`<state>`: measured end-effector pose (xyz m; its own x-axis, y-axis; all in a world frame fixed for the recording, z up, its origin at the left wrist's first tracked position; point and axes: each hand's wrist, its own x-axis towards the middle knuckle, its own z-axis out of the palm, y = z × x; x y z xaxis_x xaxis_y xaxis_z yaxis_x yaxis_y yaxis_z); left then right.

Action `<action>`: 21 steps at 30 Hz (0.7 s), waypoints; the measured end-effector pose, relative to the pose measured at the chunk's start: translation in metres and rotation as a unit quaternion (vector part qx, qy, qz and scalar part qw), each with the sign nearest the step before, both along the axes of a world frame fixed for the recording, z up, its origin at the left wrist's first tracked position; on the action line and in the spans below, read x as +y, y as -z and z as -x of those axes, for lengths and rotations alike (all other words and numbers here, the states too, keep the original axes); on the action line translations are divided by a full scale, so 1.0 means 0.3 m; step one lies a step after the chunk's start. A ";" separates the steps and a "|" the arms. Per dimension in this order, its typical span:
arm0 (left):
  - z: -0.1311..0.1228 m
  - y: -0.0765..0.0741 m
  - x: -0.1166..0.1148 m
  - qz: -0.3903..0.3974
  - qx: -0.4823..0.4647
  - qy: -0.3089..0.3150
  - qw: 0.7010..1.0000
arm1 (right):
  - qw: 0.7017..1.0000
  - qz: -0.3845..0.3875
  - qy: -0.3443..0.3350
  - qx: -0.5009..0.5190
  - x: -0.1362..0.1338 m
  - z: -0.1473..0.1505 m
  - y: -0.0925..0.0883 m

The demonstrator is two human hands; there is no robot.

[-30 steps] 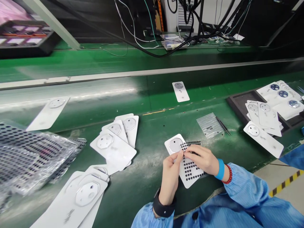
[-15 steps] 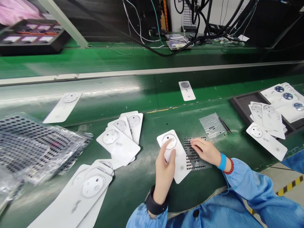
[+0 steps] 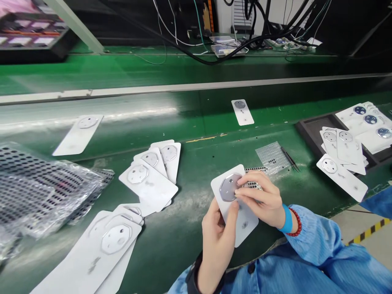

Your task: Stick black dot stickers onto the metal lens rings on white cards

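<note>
My left hand point(image 3: 218, 237) grips a white card point(image 3: 241, 222) from below, with the thumb on its face. The card carries a grey octagonal plate point(image 3: 229, 188) near its top. My right hand point(image 3: 260, 199) rests on the card with fingertips pinched at the plate's right edge; what they hold is too small to make out. A clear sheet of black dots point(image 3: 256, 170) lies on the table just behind my right hand. Both arms wear blue sleeves.
More white cards point(image 3: 150, 179) lie fanned to the left, and others point(image 3: 104, 249) at lower left. A bag of dotted sheets point(image 3: 43, 192) lies far left. Tweezers point(image 3: 290, 159) rest beside another dotted sheet point(image 3: 271, 156). A black tray point(image 3: 309, 132) with cards stands right. Two single cards point(image 3: 242, 112) point(image 3: 78, 134) lie on the belt.
My left hand lifted the card off the table and turned it toward me. My right hand left the dotted sheet and came onto the card's octagonal plate.
</note>
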<state>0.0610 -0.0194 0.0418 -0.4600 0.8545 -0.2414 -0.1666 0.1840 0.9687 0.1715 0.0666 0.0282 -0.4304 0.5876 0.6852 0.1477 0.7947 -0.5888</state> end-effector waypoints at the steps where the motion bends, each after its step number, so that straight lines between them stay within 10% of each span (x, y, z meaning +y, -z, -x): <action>1: 0.000 0.001 -0.002 0.001 0.001 0.002 1.000 | 1.000 -0.009 0.004 0.000 -0.001 -0.003 0.002; 21: -0.008 -0.006 -0.020 -0.037 0.011 -0.022 0.999 | 0.974 -0.191 -0.029 -0.117 -0.029 -0.066 -0.006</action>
